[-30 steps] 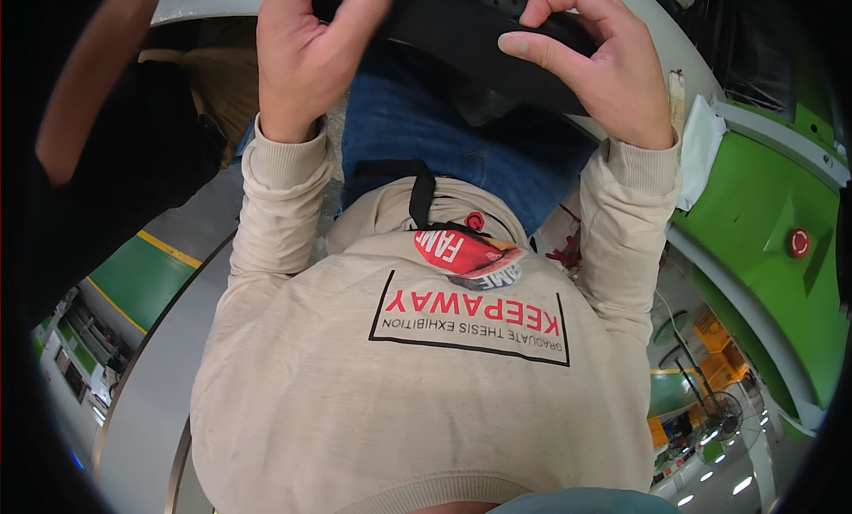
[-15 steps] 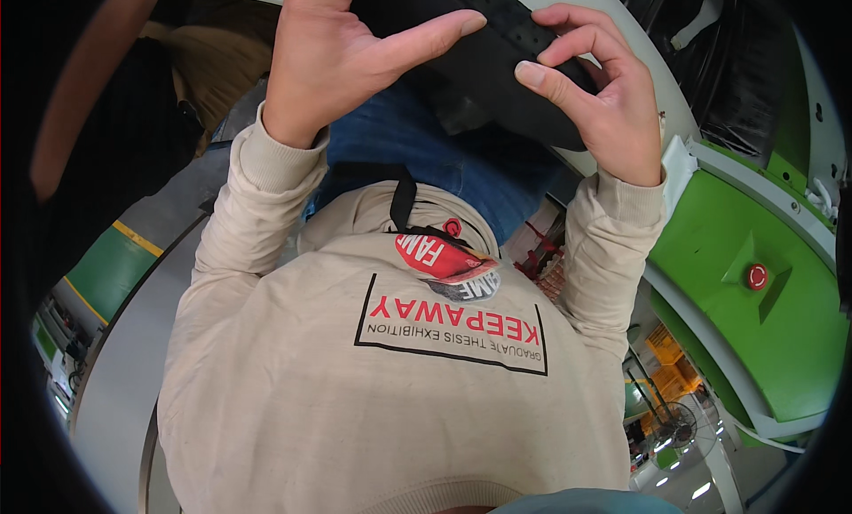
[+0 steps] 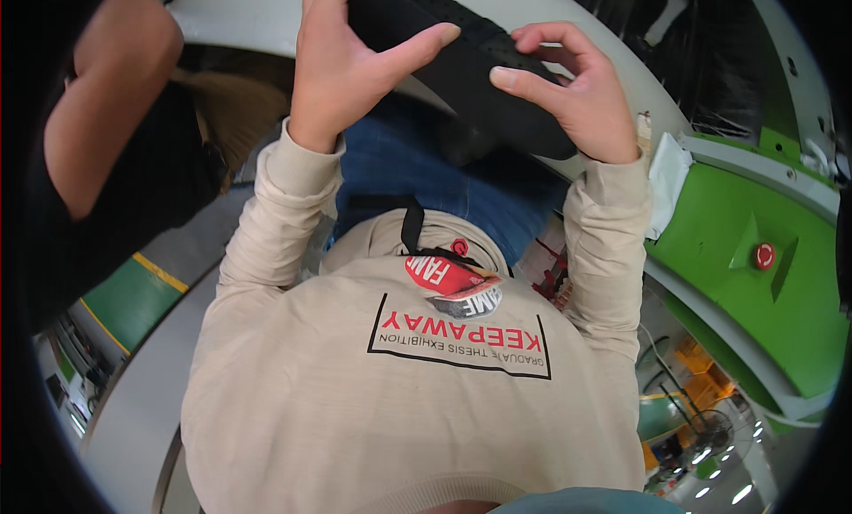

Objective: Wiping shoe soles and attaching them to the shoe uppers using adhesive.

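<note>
A long black flexible piece with a row of small dots or holes along its upper edge is held up between my hands in front of my lap. My left hand grips its left end, thumb stretched along the near face and the other fingers partly out of view at the top. At the right end, my right hand has its thumb on the near face and its fingers bent over the upper edge. What the piece belongs to cannot be made out.
A pale curved table edge runs behind the piece. Another person's bare arm is at the left. To the right stands a green machine panel with a red push button, beside black plastic sheeting.
The black piece and my hands appear shifted slightly, with its right end lower and further left. More of the other person's arm shows at the left. Both hands keep their hold.
</note>
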Demonstrator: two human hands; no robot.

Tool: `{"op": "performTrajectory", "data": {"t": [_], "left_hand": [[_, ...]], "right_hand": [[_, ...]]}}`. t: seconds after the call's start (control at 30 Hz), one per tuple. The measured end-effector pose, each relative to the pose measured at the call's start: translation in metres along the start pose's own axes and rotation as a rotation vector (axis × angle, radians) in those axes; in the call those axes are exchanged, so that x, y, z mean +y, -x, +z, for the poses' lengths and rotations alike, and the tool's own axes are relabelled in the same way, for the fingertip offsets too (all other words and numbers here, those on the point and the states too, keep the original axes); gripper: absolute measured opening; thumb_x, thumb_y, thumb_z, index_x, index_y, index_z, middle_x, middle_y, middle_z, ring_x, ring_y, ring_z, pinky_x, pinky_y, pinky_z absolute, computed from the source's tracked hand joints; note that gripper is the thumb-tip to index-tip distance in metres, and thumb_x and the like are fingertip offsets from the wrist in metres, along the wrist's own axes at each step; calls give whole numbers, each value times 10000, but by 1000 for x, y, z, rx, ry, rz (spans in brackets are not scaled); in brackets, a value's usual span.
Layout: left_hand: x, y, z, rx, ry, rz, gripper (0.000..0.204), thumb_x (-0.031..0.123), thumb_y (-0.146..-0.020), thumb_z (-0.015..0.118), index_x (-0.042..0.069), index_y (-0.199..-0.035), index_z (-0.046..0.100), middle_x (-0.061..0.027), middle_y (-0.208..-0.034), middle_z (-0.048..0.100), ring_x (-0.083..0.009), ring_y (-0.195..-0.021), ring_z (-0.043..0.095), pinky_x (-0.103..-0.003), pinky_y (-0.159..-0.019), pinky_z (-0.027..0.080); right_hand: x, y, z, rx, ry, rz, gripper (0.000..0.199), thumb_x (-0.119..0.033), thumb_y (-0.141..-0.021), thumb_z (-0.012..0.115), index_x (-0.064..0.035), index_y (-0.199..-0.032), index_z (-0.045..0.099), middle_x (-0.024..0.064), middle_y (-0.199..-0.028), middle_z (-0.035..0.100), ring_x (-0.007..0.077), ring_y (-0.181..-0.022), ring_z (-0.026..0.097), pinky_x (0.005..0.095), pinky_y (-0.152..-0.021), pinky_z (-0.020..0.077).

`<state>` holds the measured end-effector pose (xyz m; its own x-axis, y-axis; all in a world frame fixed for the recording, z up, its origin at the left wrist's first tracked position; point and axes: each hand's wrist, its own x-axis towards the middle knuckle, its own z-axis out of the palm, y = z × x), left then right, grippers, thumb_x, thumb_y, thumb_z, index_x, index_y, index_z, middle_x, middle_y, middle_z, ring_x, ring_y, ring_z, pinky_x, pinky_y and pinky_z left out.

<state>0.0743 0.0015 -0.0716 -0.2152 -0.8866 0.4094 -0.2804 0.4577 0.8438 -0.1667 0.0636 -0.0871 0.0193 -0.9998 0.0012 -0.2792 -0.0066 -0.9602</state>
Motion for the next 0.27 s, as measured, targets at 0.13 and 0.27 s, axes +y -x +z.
{"op": "performTrajectory", "data": {"t": [0.13,0.27], "left_hand": [[-23,19,31,106,236,-71,984,307,-867,917,-36,-1553,300,-272,-1557,470,-361,-1387,538,-497,-1102,511],[-40,61,53,-159,231,-161,1123,320,-837,955,44,-1659,241,-264,-1690,268,-406,-1522,403,-584,-1240,353]], "right_hand": [[12,6,10,114,-158,59,613,-308,-867,940,-55,-1347,655,89,-1217,686,197,-1091,686,328,-924,570],[23,25,26,227,-210,257,821,-419,-884,920,-74,-1523,540,149,-1292,641,224,-1000,725,324,-881,595]]}}
